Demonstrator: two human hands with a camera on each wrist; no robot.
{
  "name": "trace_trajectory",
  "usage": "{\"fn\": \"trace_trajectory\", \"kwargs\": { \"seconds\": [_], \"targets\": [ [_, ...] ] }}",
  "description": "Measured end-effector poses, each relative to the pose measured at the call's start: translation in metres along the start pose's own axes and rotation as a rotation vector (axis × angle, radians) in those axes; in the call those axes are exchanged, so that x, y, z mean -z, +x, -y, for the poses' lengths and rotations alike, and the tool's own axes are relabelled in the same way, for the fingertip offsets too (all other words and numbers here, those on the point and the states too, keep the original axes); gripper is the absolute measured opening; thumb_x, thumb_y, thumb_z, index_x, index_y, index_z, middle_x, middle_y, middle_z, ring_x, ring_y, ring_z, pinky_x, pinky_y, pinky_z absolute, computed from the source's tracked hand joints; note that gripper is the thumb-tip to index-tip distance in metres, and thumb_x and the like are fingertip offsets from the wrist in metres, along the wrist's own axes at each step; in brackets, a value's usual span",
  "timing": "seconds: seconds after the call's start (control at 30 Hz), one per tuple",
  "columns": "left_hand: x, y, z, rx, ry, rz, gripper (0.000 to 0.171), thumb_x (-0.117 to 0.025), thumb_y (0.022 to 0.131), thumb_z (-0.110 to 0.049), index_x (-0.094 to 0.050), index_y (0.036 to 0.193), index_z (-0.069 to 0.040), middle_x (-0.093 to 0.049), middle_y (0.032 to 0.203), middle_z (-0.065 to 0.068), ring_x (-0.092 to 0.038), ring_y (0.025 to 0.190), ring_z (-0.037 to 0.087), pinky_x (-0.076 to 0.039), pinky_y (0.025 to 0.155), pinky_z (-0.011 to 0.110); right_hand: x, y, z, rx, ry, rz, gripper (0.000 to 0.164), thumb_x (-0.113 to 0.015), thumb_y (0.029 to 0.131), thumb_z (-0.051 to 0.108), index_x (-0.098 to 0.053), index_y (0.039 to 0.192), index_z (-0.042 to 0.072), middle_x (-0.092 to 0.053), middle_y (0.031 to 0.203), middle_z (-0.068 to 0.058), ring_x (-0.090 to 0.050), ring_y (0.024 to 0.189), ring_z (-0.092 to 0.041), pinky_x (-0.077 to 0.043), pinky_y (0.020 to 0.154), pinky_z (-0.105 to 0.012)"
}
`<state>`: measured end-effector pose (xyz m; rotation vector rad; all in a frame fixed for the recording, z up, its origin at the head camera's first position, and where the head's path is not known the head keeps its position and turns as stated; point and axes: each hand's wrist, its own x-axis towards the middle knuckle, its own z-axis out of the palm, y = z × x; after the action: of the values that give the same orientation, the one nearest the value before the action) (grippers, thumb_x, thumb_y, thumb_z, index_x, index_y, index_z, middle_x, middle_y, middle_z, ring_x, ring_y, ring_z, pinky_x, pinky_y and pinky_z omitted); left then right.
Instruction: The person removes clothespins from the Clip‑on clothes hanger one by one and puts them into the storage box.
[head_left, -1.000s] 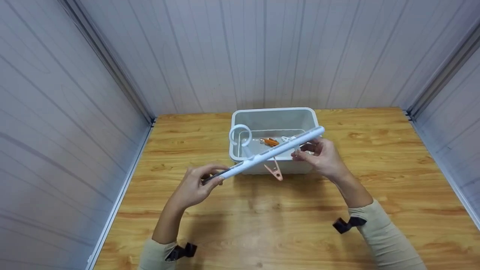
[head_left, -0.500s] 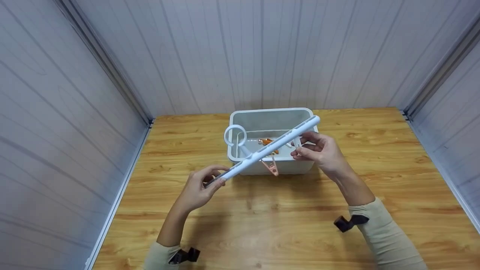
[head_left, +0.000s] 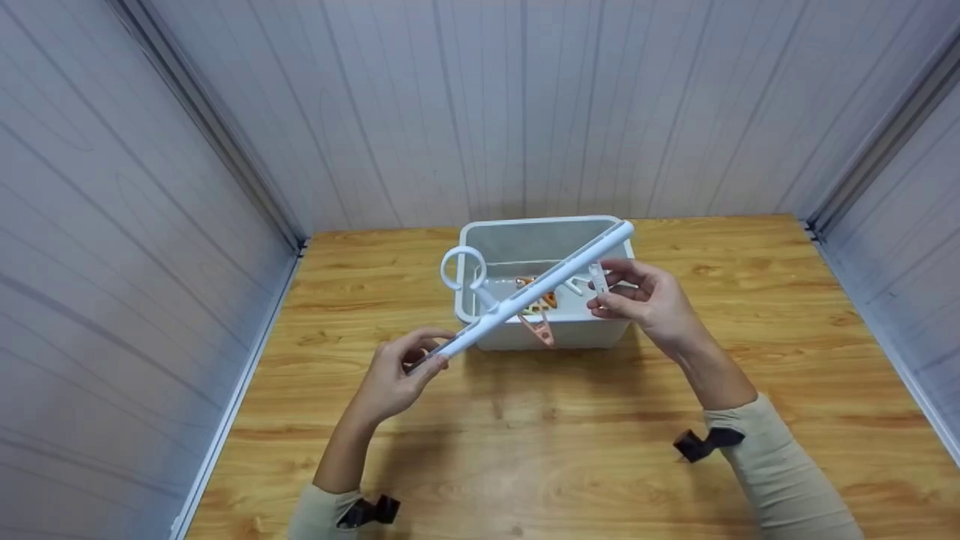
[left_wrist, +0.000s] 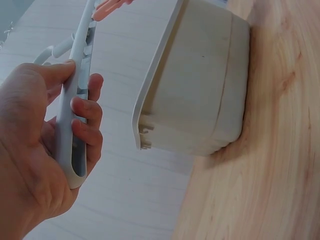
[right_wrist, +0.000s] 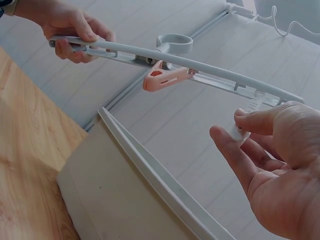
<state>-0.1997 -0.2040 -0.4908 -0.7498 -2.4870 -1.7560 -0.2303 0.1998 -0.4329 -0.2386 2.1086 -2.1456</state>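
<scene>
A white clip hanger (head_left: pixel 540 286) with a ring-shaped hook (head_left: pixel 444 262) is held aslant above the box, its right end higher in the head view. My left hand (head_left: pixel 397 375) grips its lower left end, thumb on one side and fingers on the other. From the bar's middle hangs a pink clip (right_wrist: pixel 165 79). Under the right end, my right hand (head_left: pixel 652 304) pinches a white clip (right_wrist: pixel 245 122) between thumb and fingers. The clip's top reaches the bar's underside in the right wrist view; whether it is hooked on, I cannot tell.
A white plastic box (head_left: pixel 484 339) stands on the wooden table (head_left: pixel 510 442) against the back wall. Inside lie an orange clip (head_left: pixel 551 301) and several other clips, partly hidden by the hanger. Panelled walls (head_left: pixel 480 112) enclose the table at the back and sides.
The hanger's right end has risen and swung slightly left, tilting the bar more steeply. More clips in the box have come into sight. My right hand still pinches the white clip.
</scene>
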Motion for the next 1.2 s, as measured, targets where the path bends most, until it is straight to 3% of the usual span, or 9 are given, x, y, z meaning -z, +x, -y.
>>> {"fn": "trace_trajectory", "kwargs": {
  "seconds": [0.2,0.5,0.97,1.2],
  "targets": [
    [0.006,-0.004,0.001,0.023,-0.009,-0.037,0.023,-0.073,0.108,-0.006,-0.077,0.131,-0.004,-0.080,0.095,0.021,-0.063,0.070,0.002,-0.044,0.056,0.020,0.005,0.001,0.003,0.008,-0.019,-0.005,0.056,-0.065,0.105,-0.014,-0.048,0.158,-0.015,-0.066,0.111,-0.002,-0.083,0.094,-0.012,-0.071,0.090,-0.031],
    [0.012,-0.008,0.000,0.056,-0.012,-0.093,0.026,-0.074,0.107,-0.005,-0.077,0.133,-0.004,-0.081,0.096,0.021,-0.058,0.065,0.002,-0.040,0.056,0.019,0.014,0.005,0.006,0.038,-0.027,-0.002,0.051,-0.066,0.104,-0.015,-0.053,0.154,-0.014,-0.069,0.110,-0.001,-0.084,0.094,-0.013,-0.071,0.088,-0.031],
    [0.021,-0.018,0.007,0.072,-0.021,-0.157,0.026,-0.073,0.107,-0.003,-0.077,0.132,-0.005,-0.079,0.092,0.018,-0.052,0.059,0.001,-0.040,0.052,0.018,0.022,0.044,0.014,-0.030,-0.209,0.017,0.053,-0.071,0.104,-0.010,-0.057,0.155,-0.007,-0.065,0.112,-0.002,-0.081,0.095,-0.009,-0.071,0.090,-0.030],
    [0.024,-0.022,0.011,0.070,-0.013,-0.179,0.025,-0.073,0.107,-0.003,-0.077,0.132,-0.005,-0.078,0.091,0.020,-0.053,0.058,0.002,-0.042,0.052,0.019,0.026,0.064,0.017,-0.063,-0.233,0.030,0.051,-0.070,0.105,-0.009,-0.056,0.154,-0.010,-0.064,0.109,0.000,-0.081,0.094,-0.006,-0.070,0.088,-0.028]
  ]
}}
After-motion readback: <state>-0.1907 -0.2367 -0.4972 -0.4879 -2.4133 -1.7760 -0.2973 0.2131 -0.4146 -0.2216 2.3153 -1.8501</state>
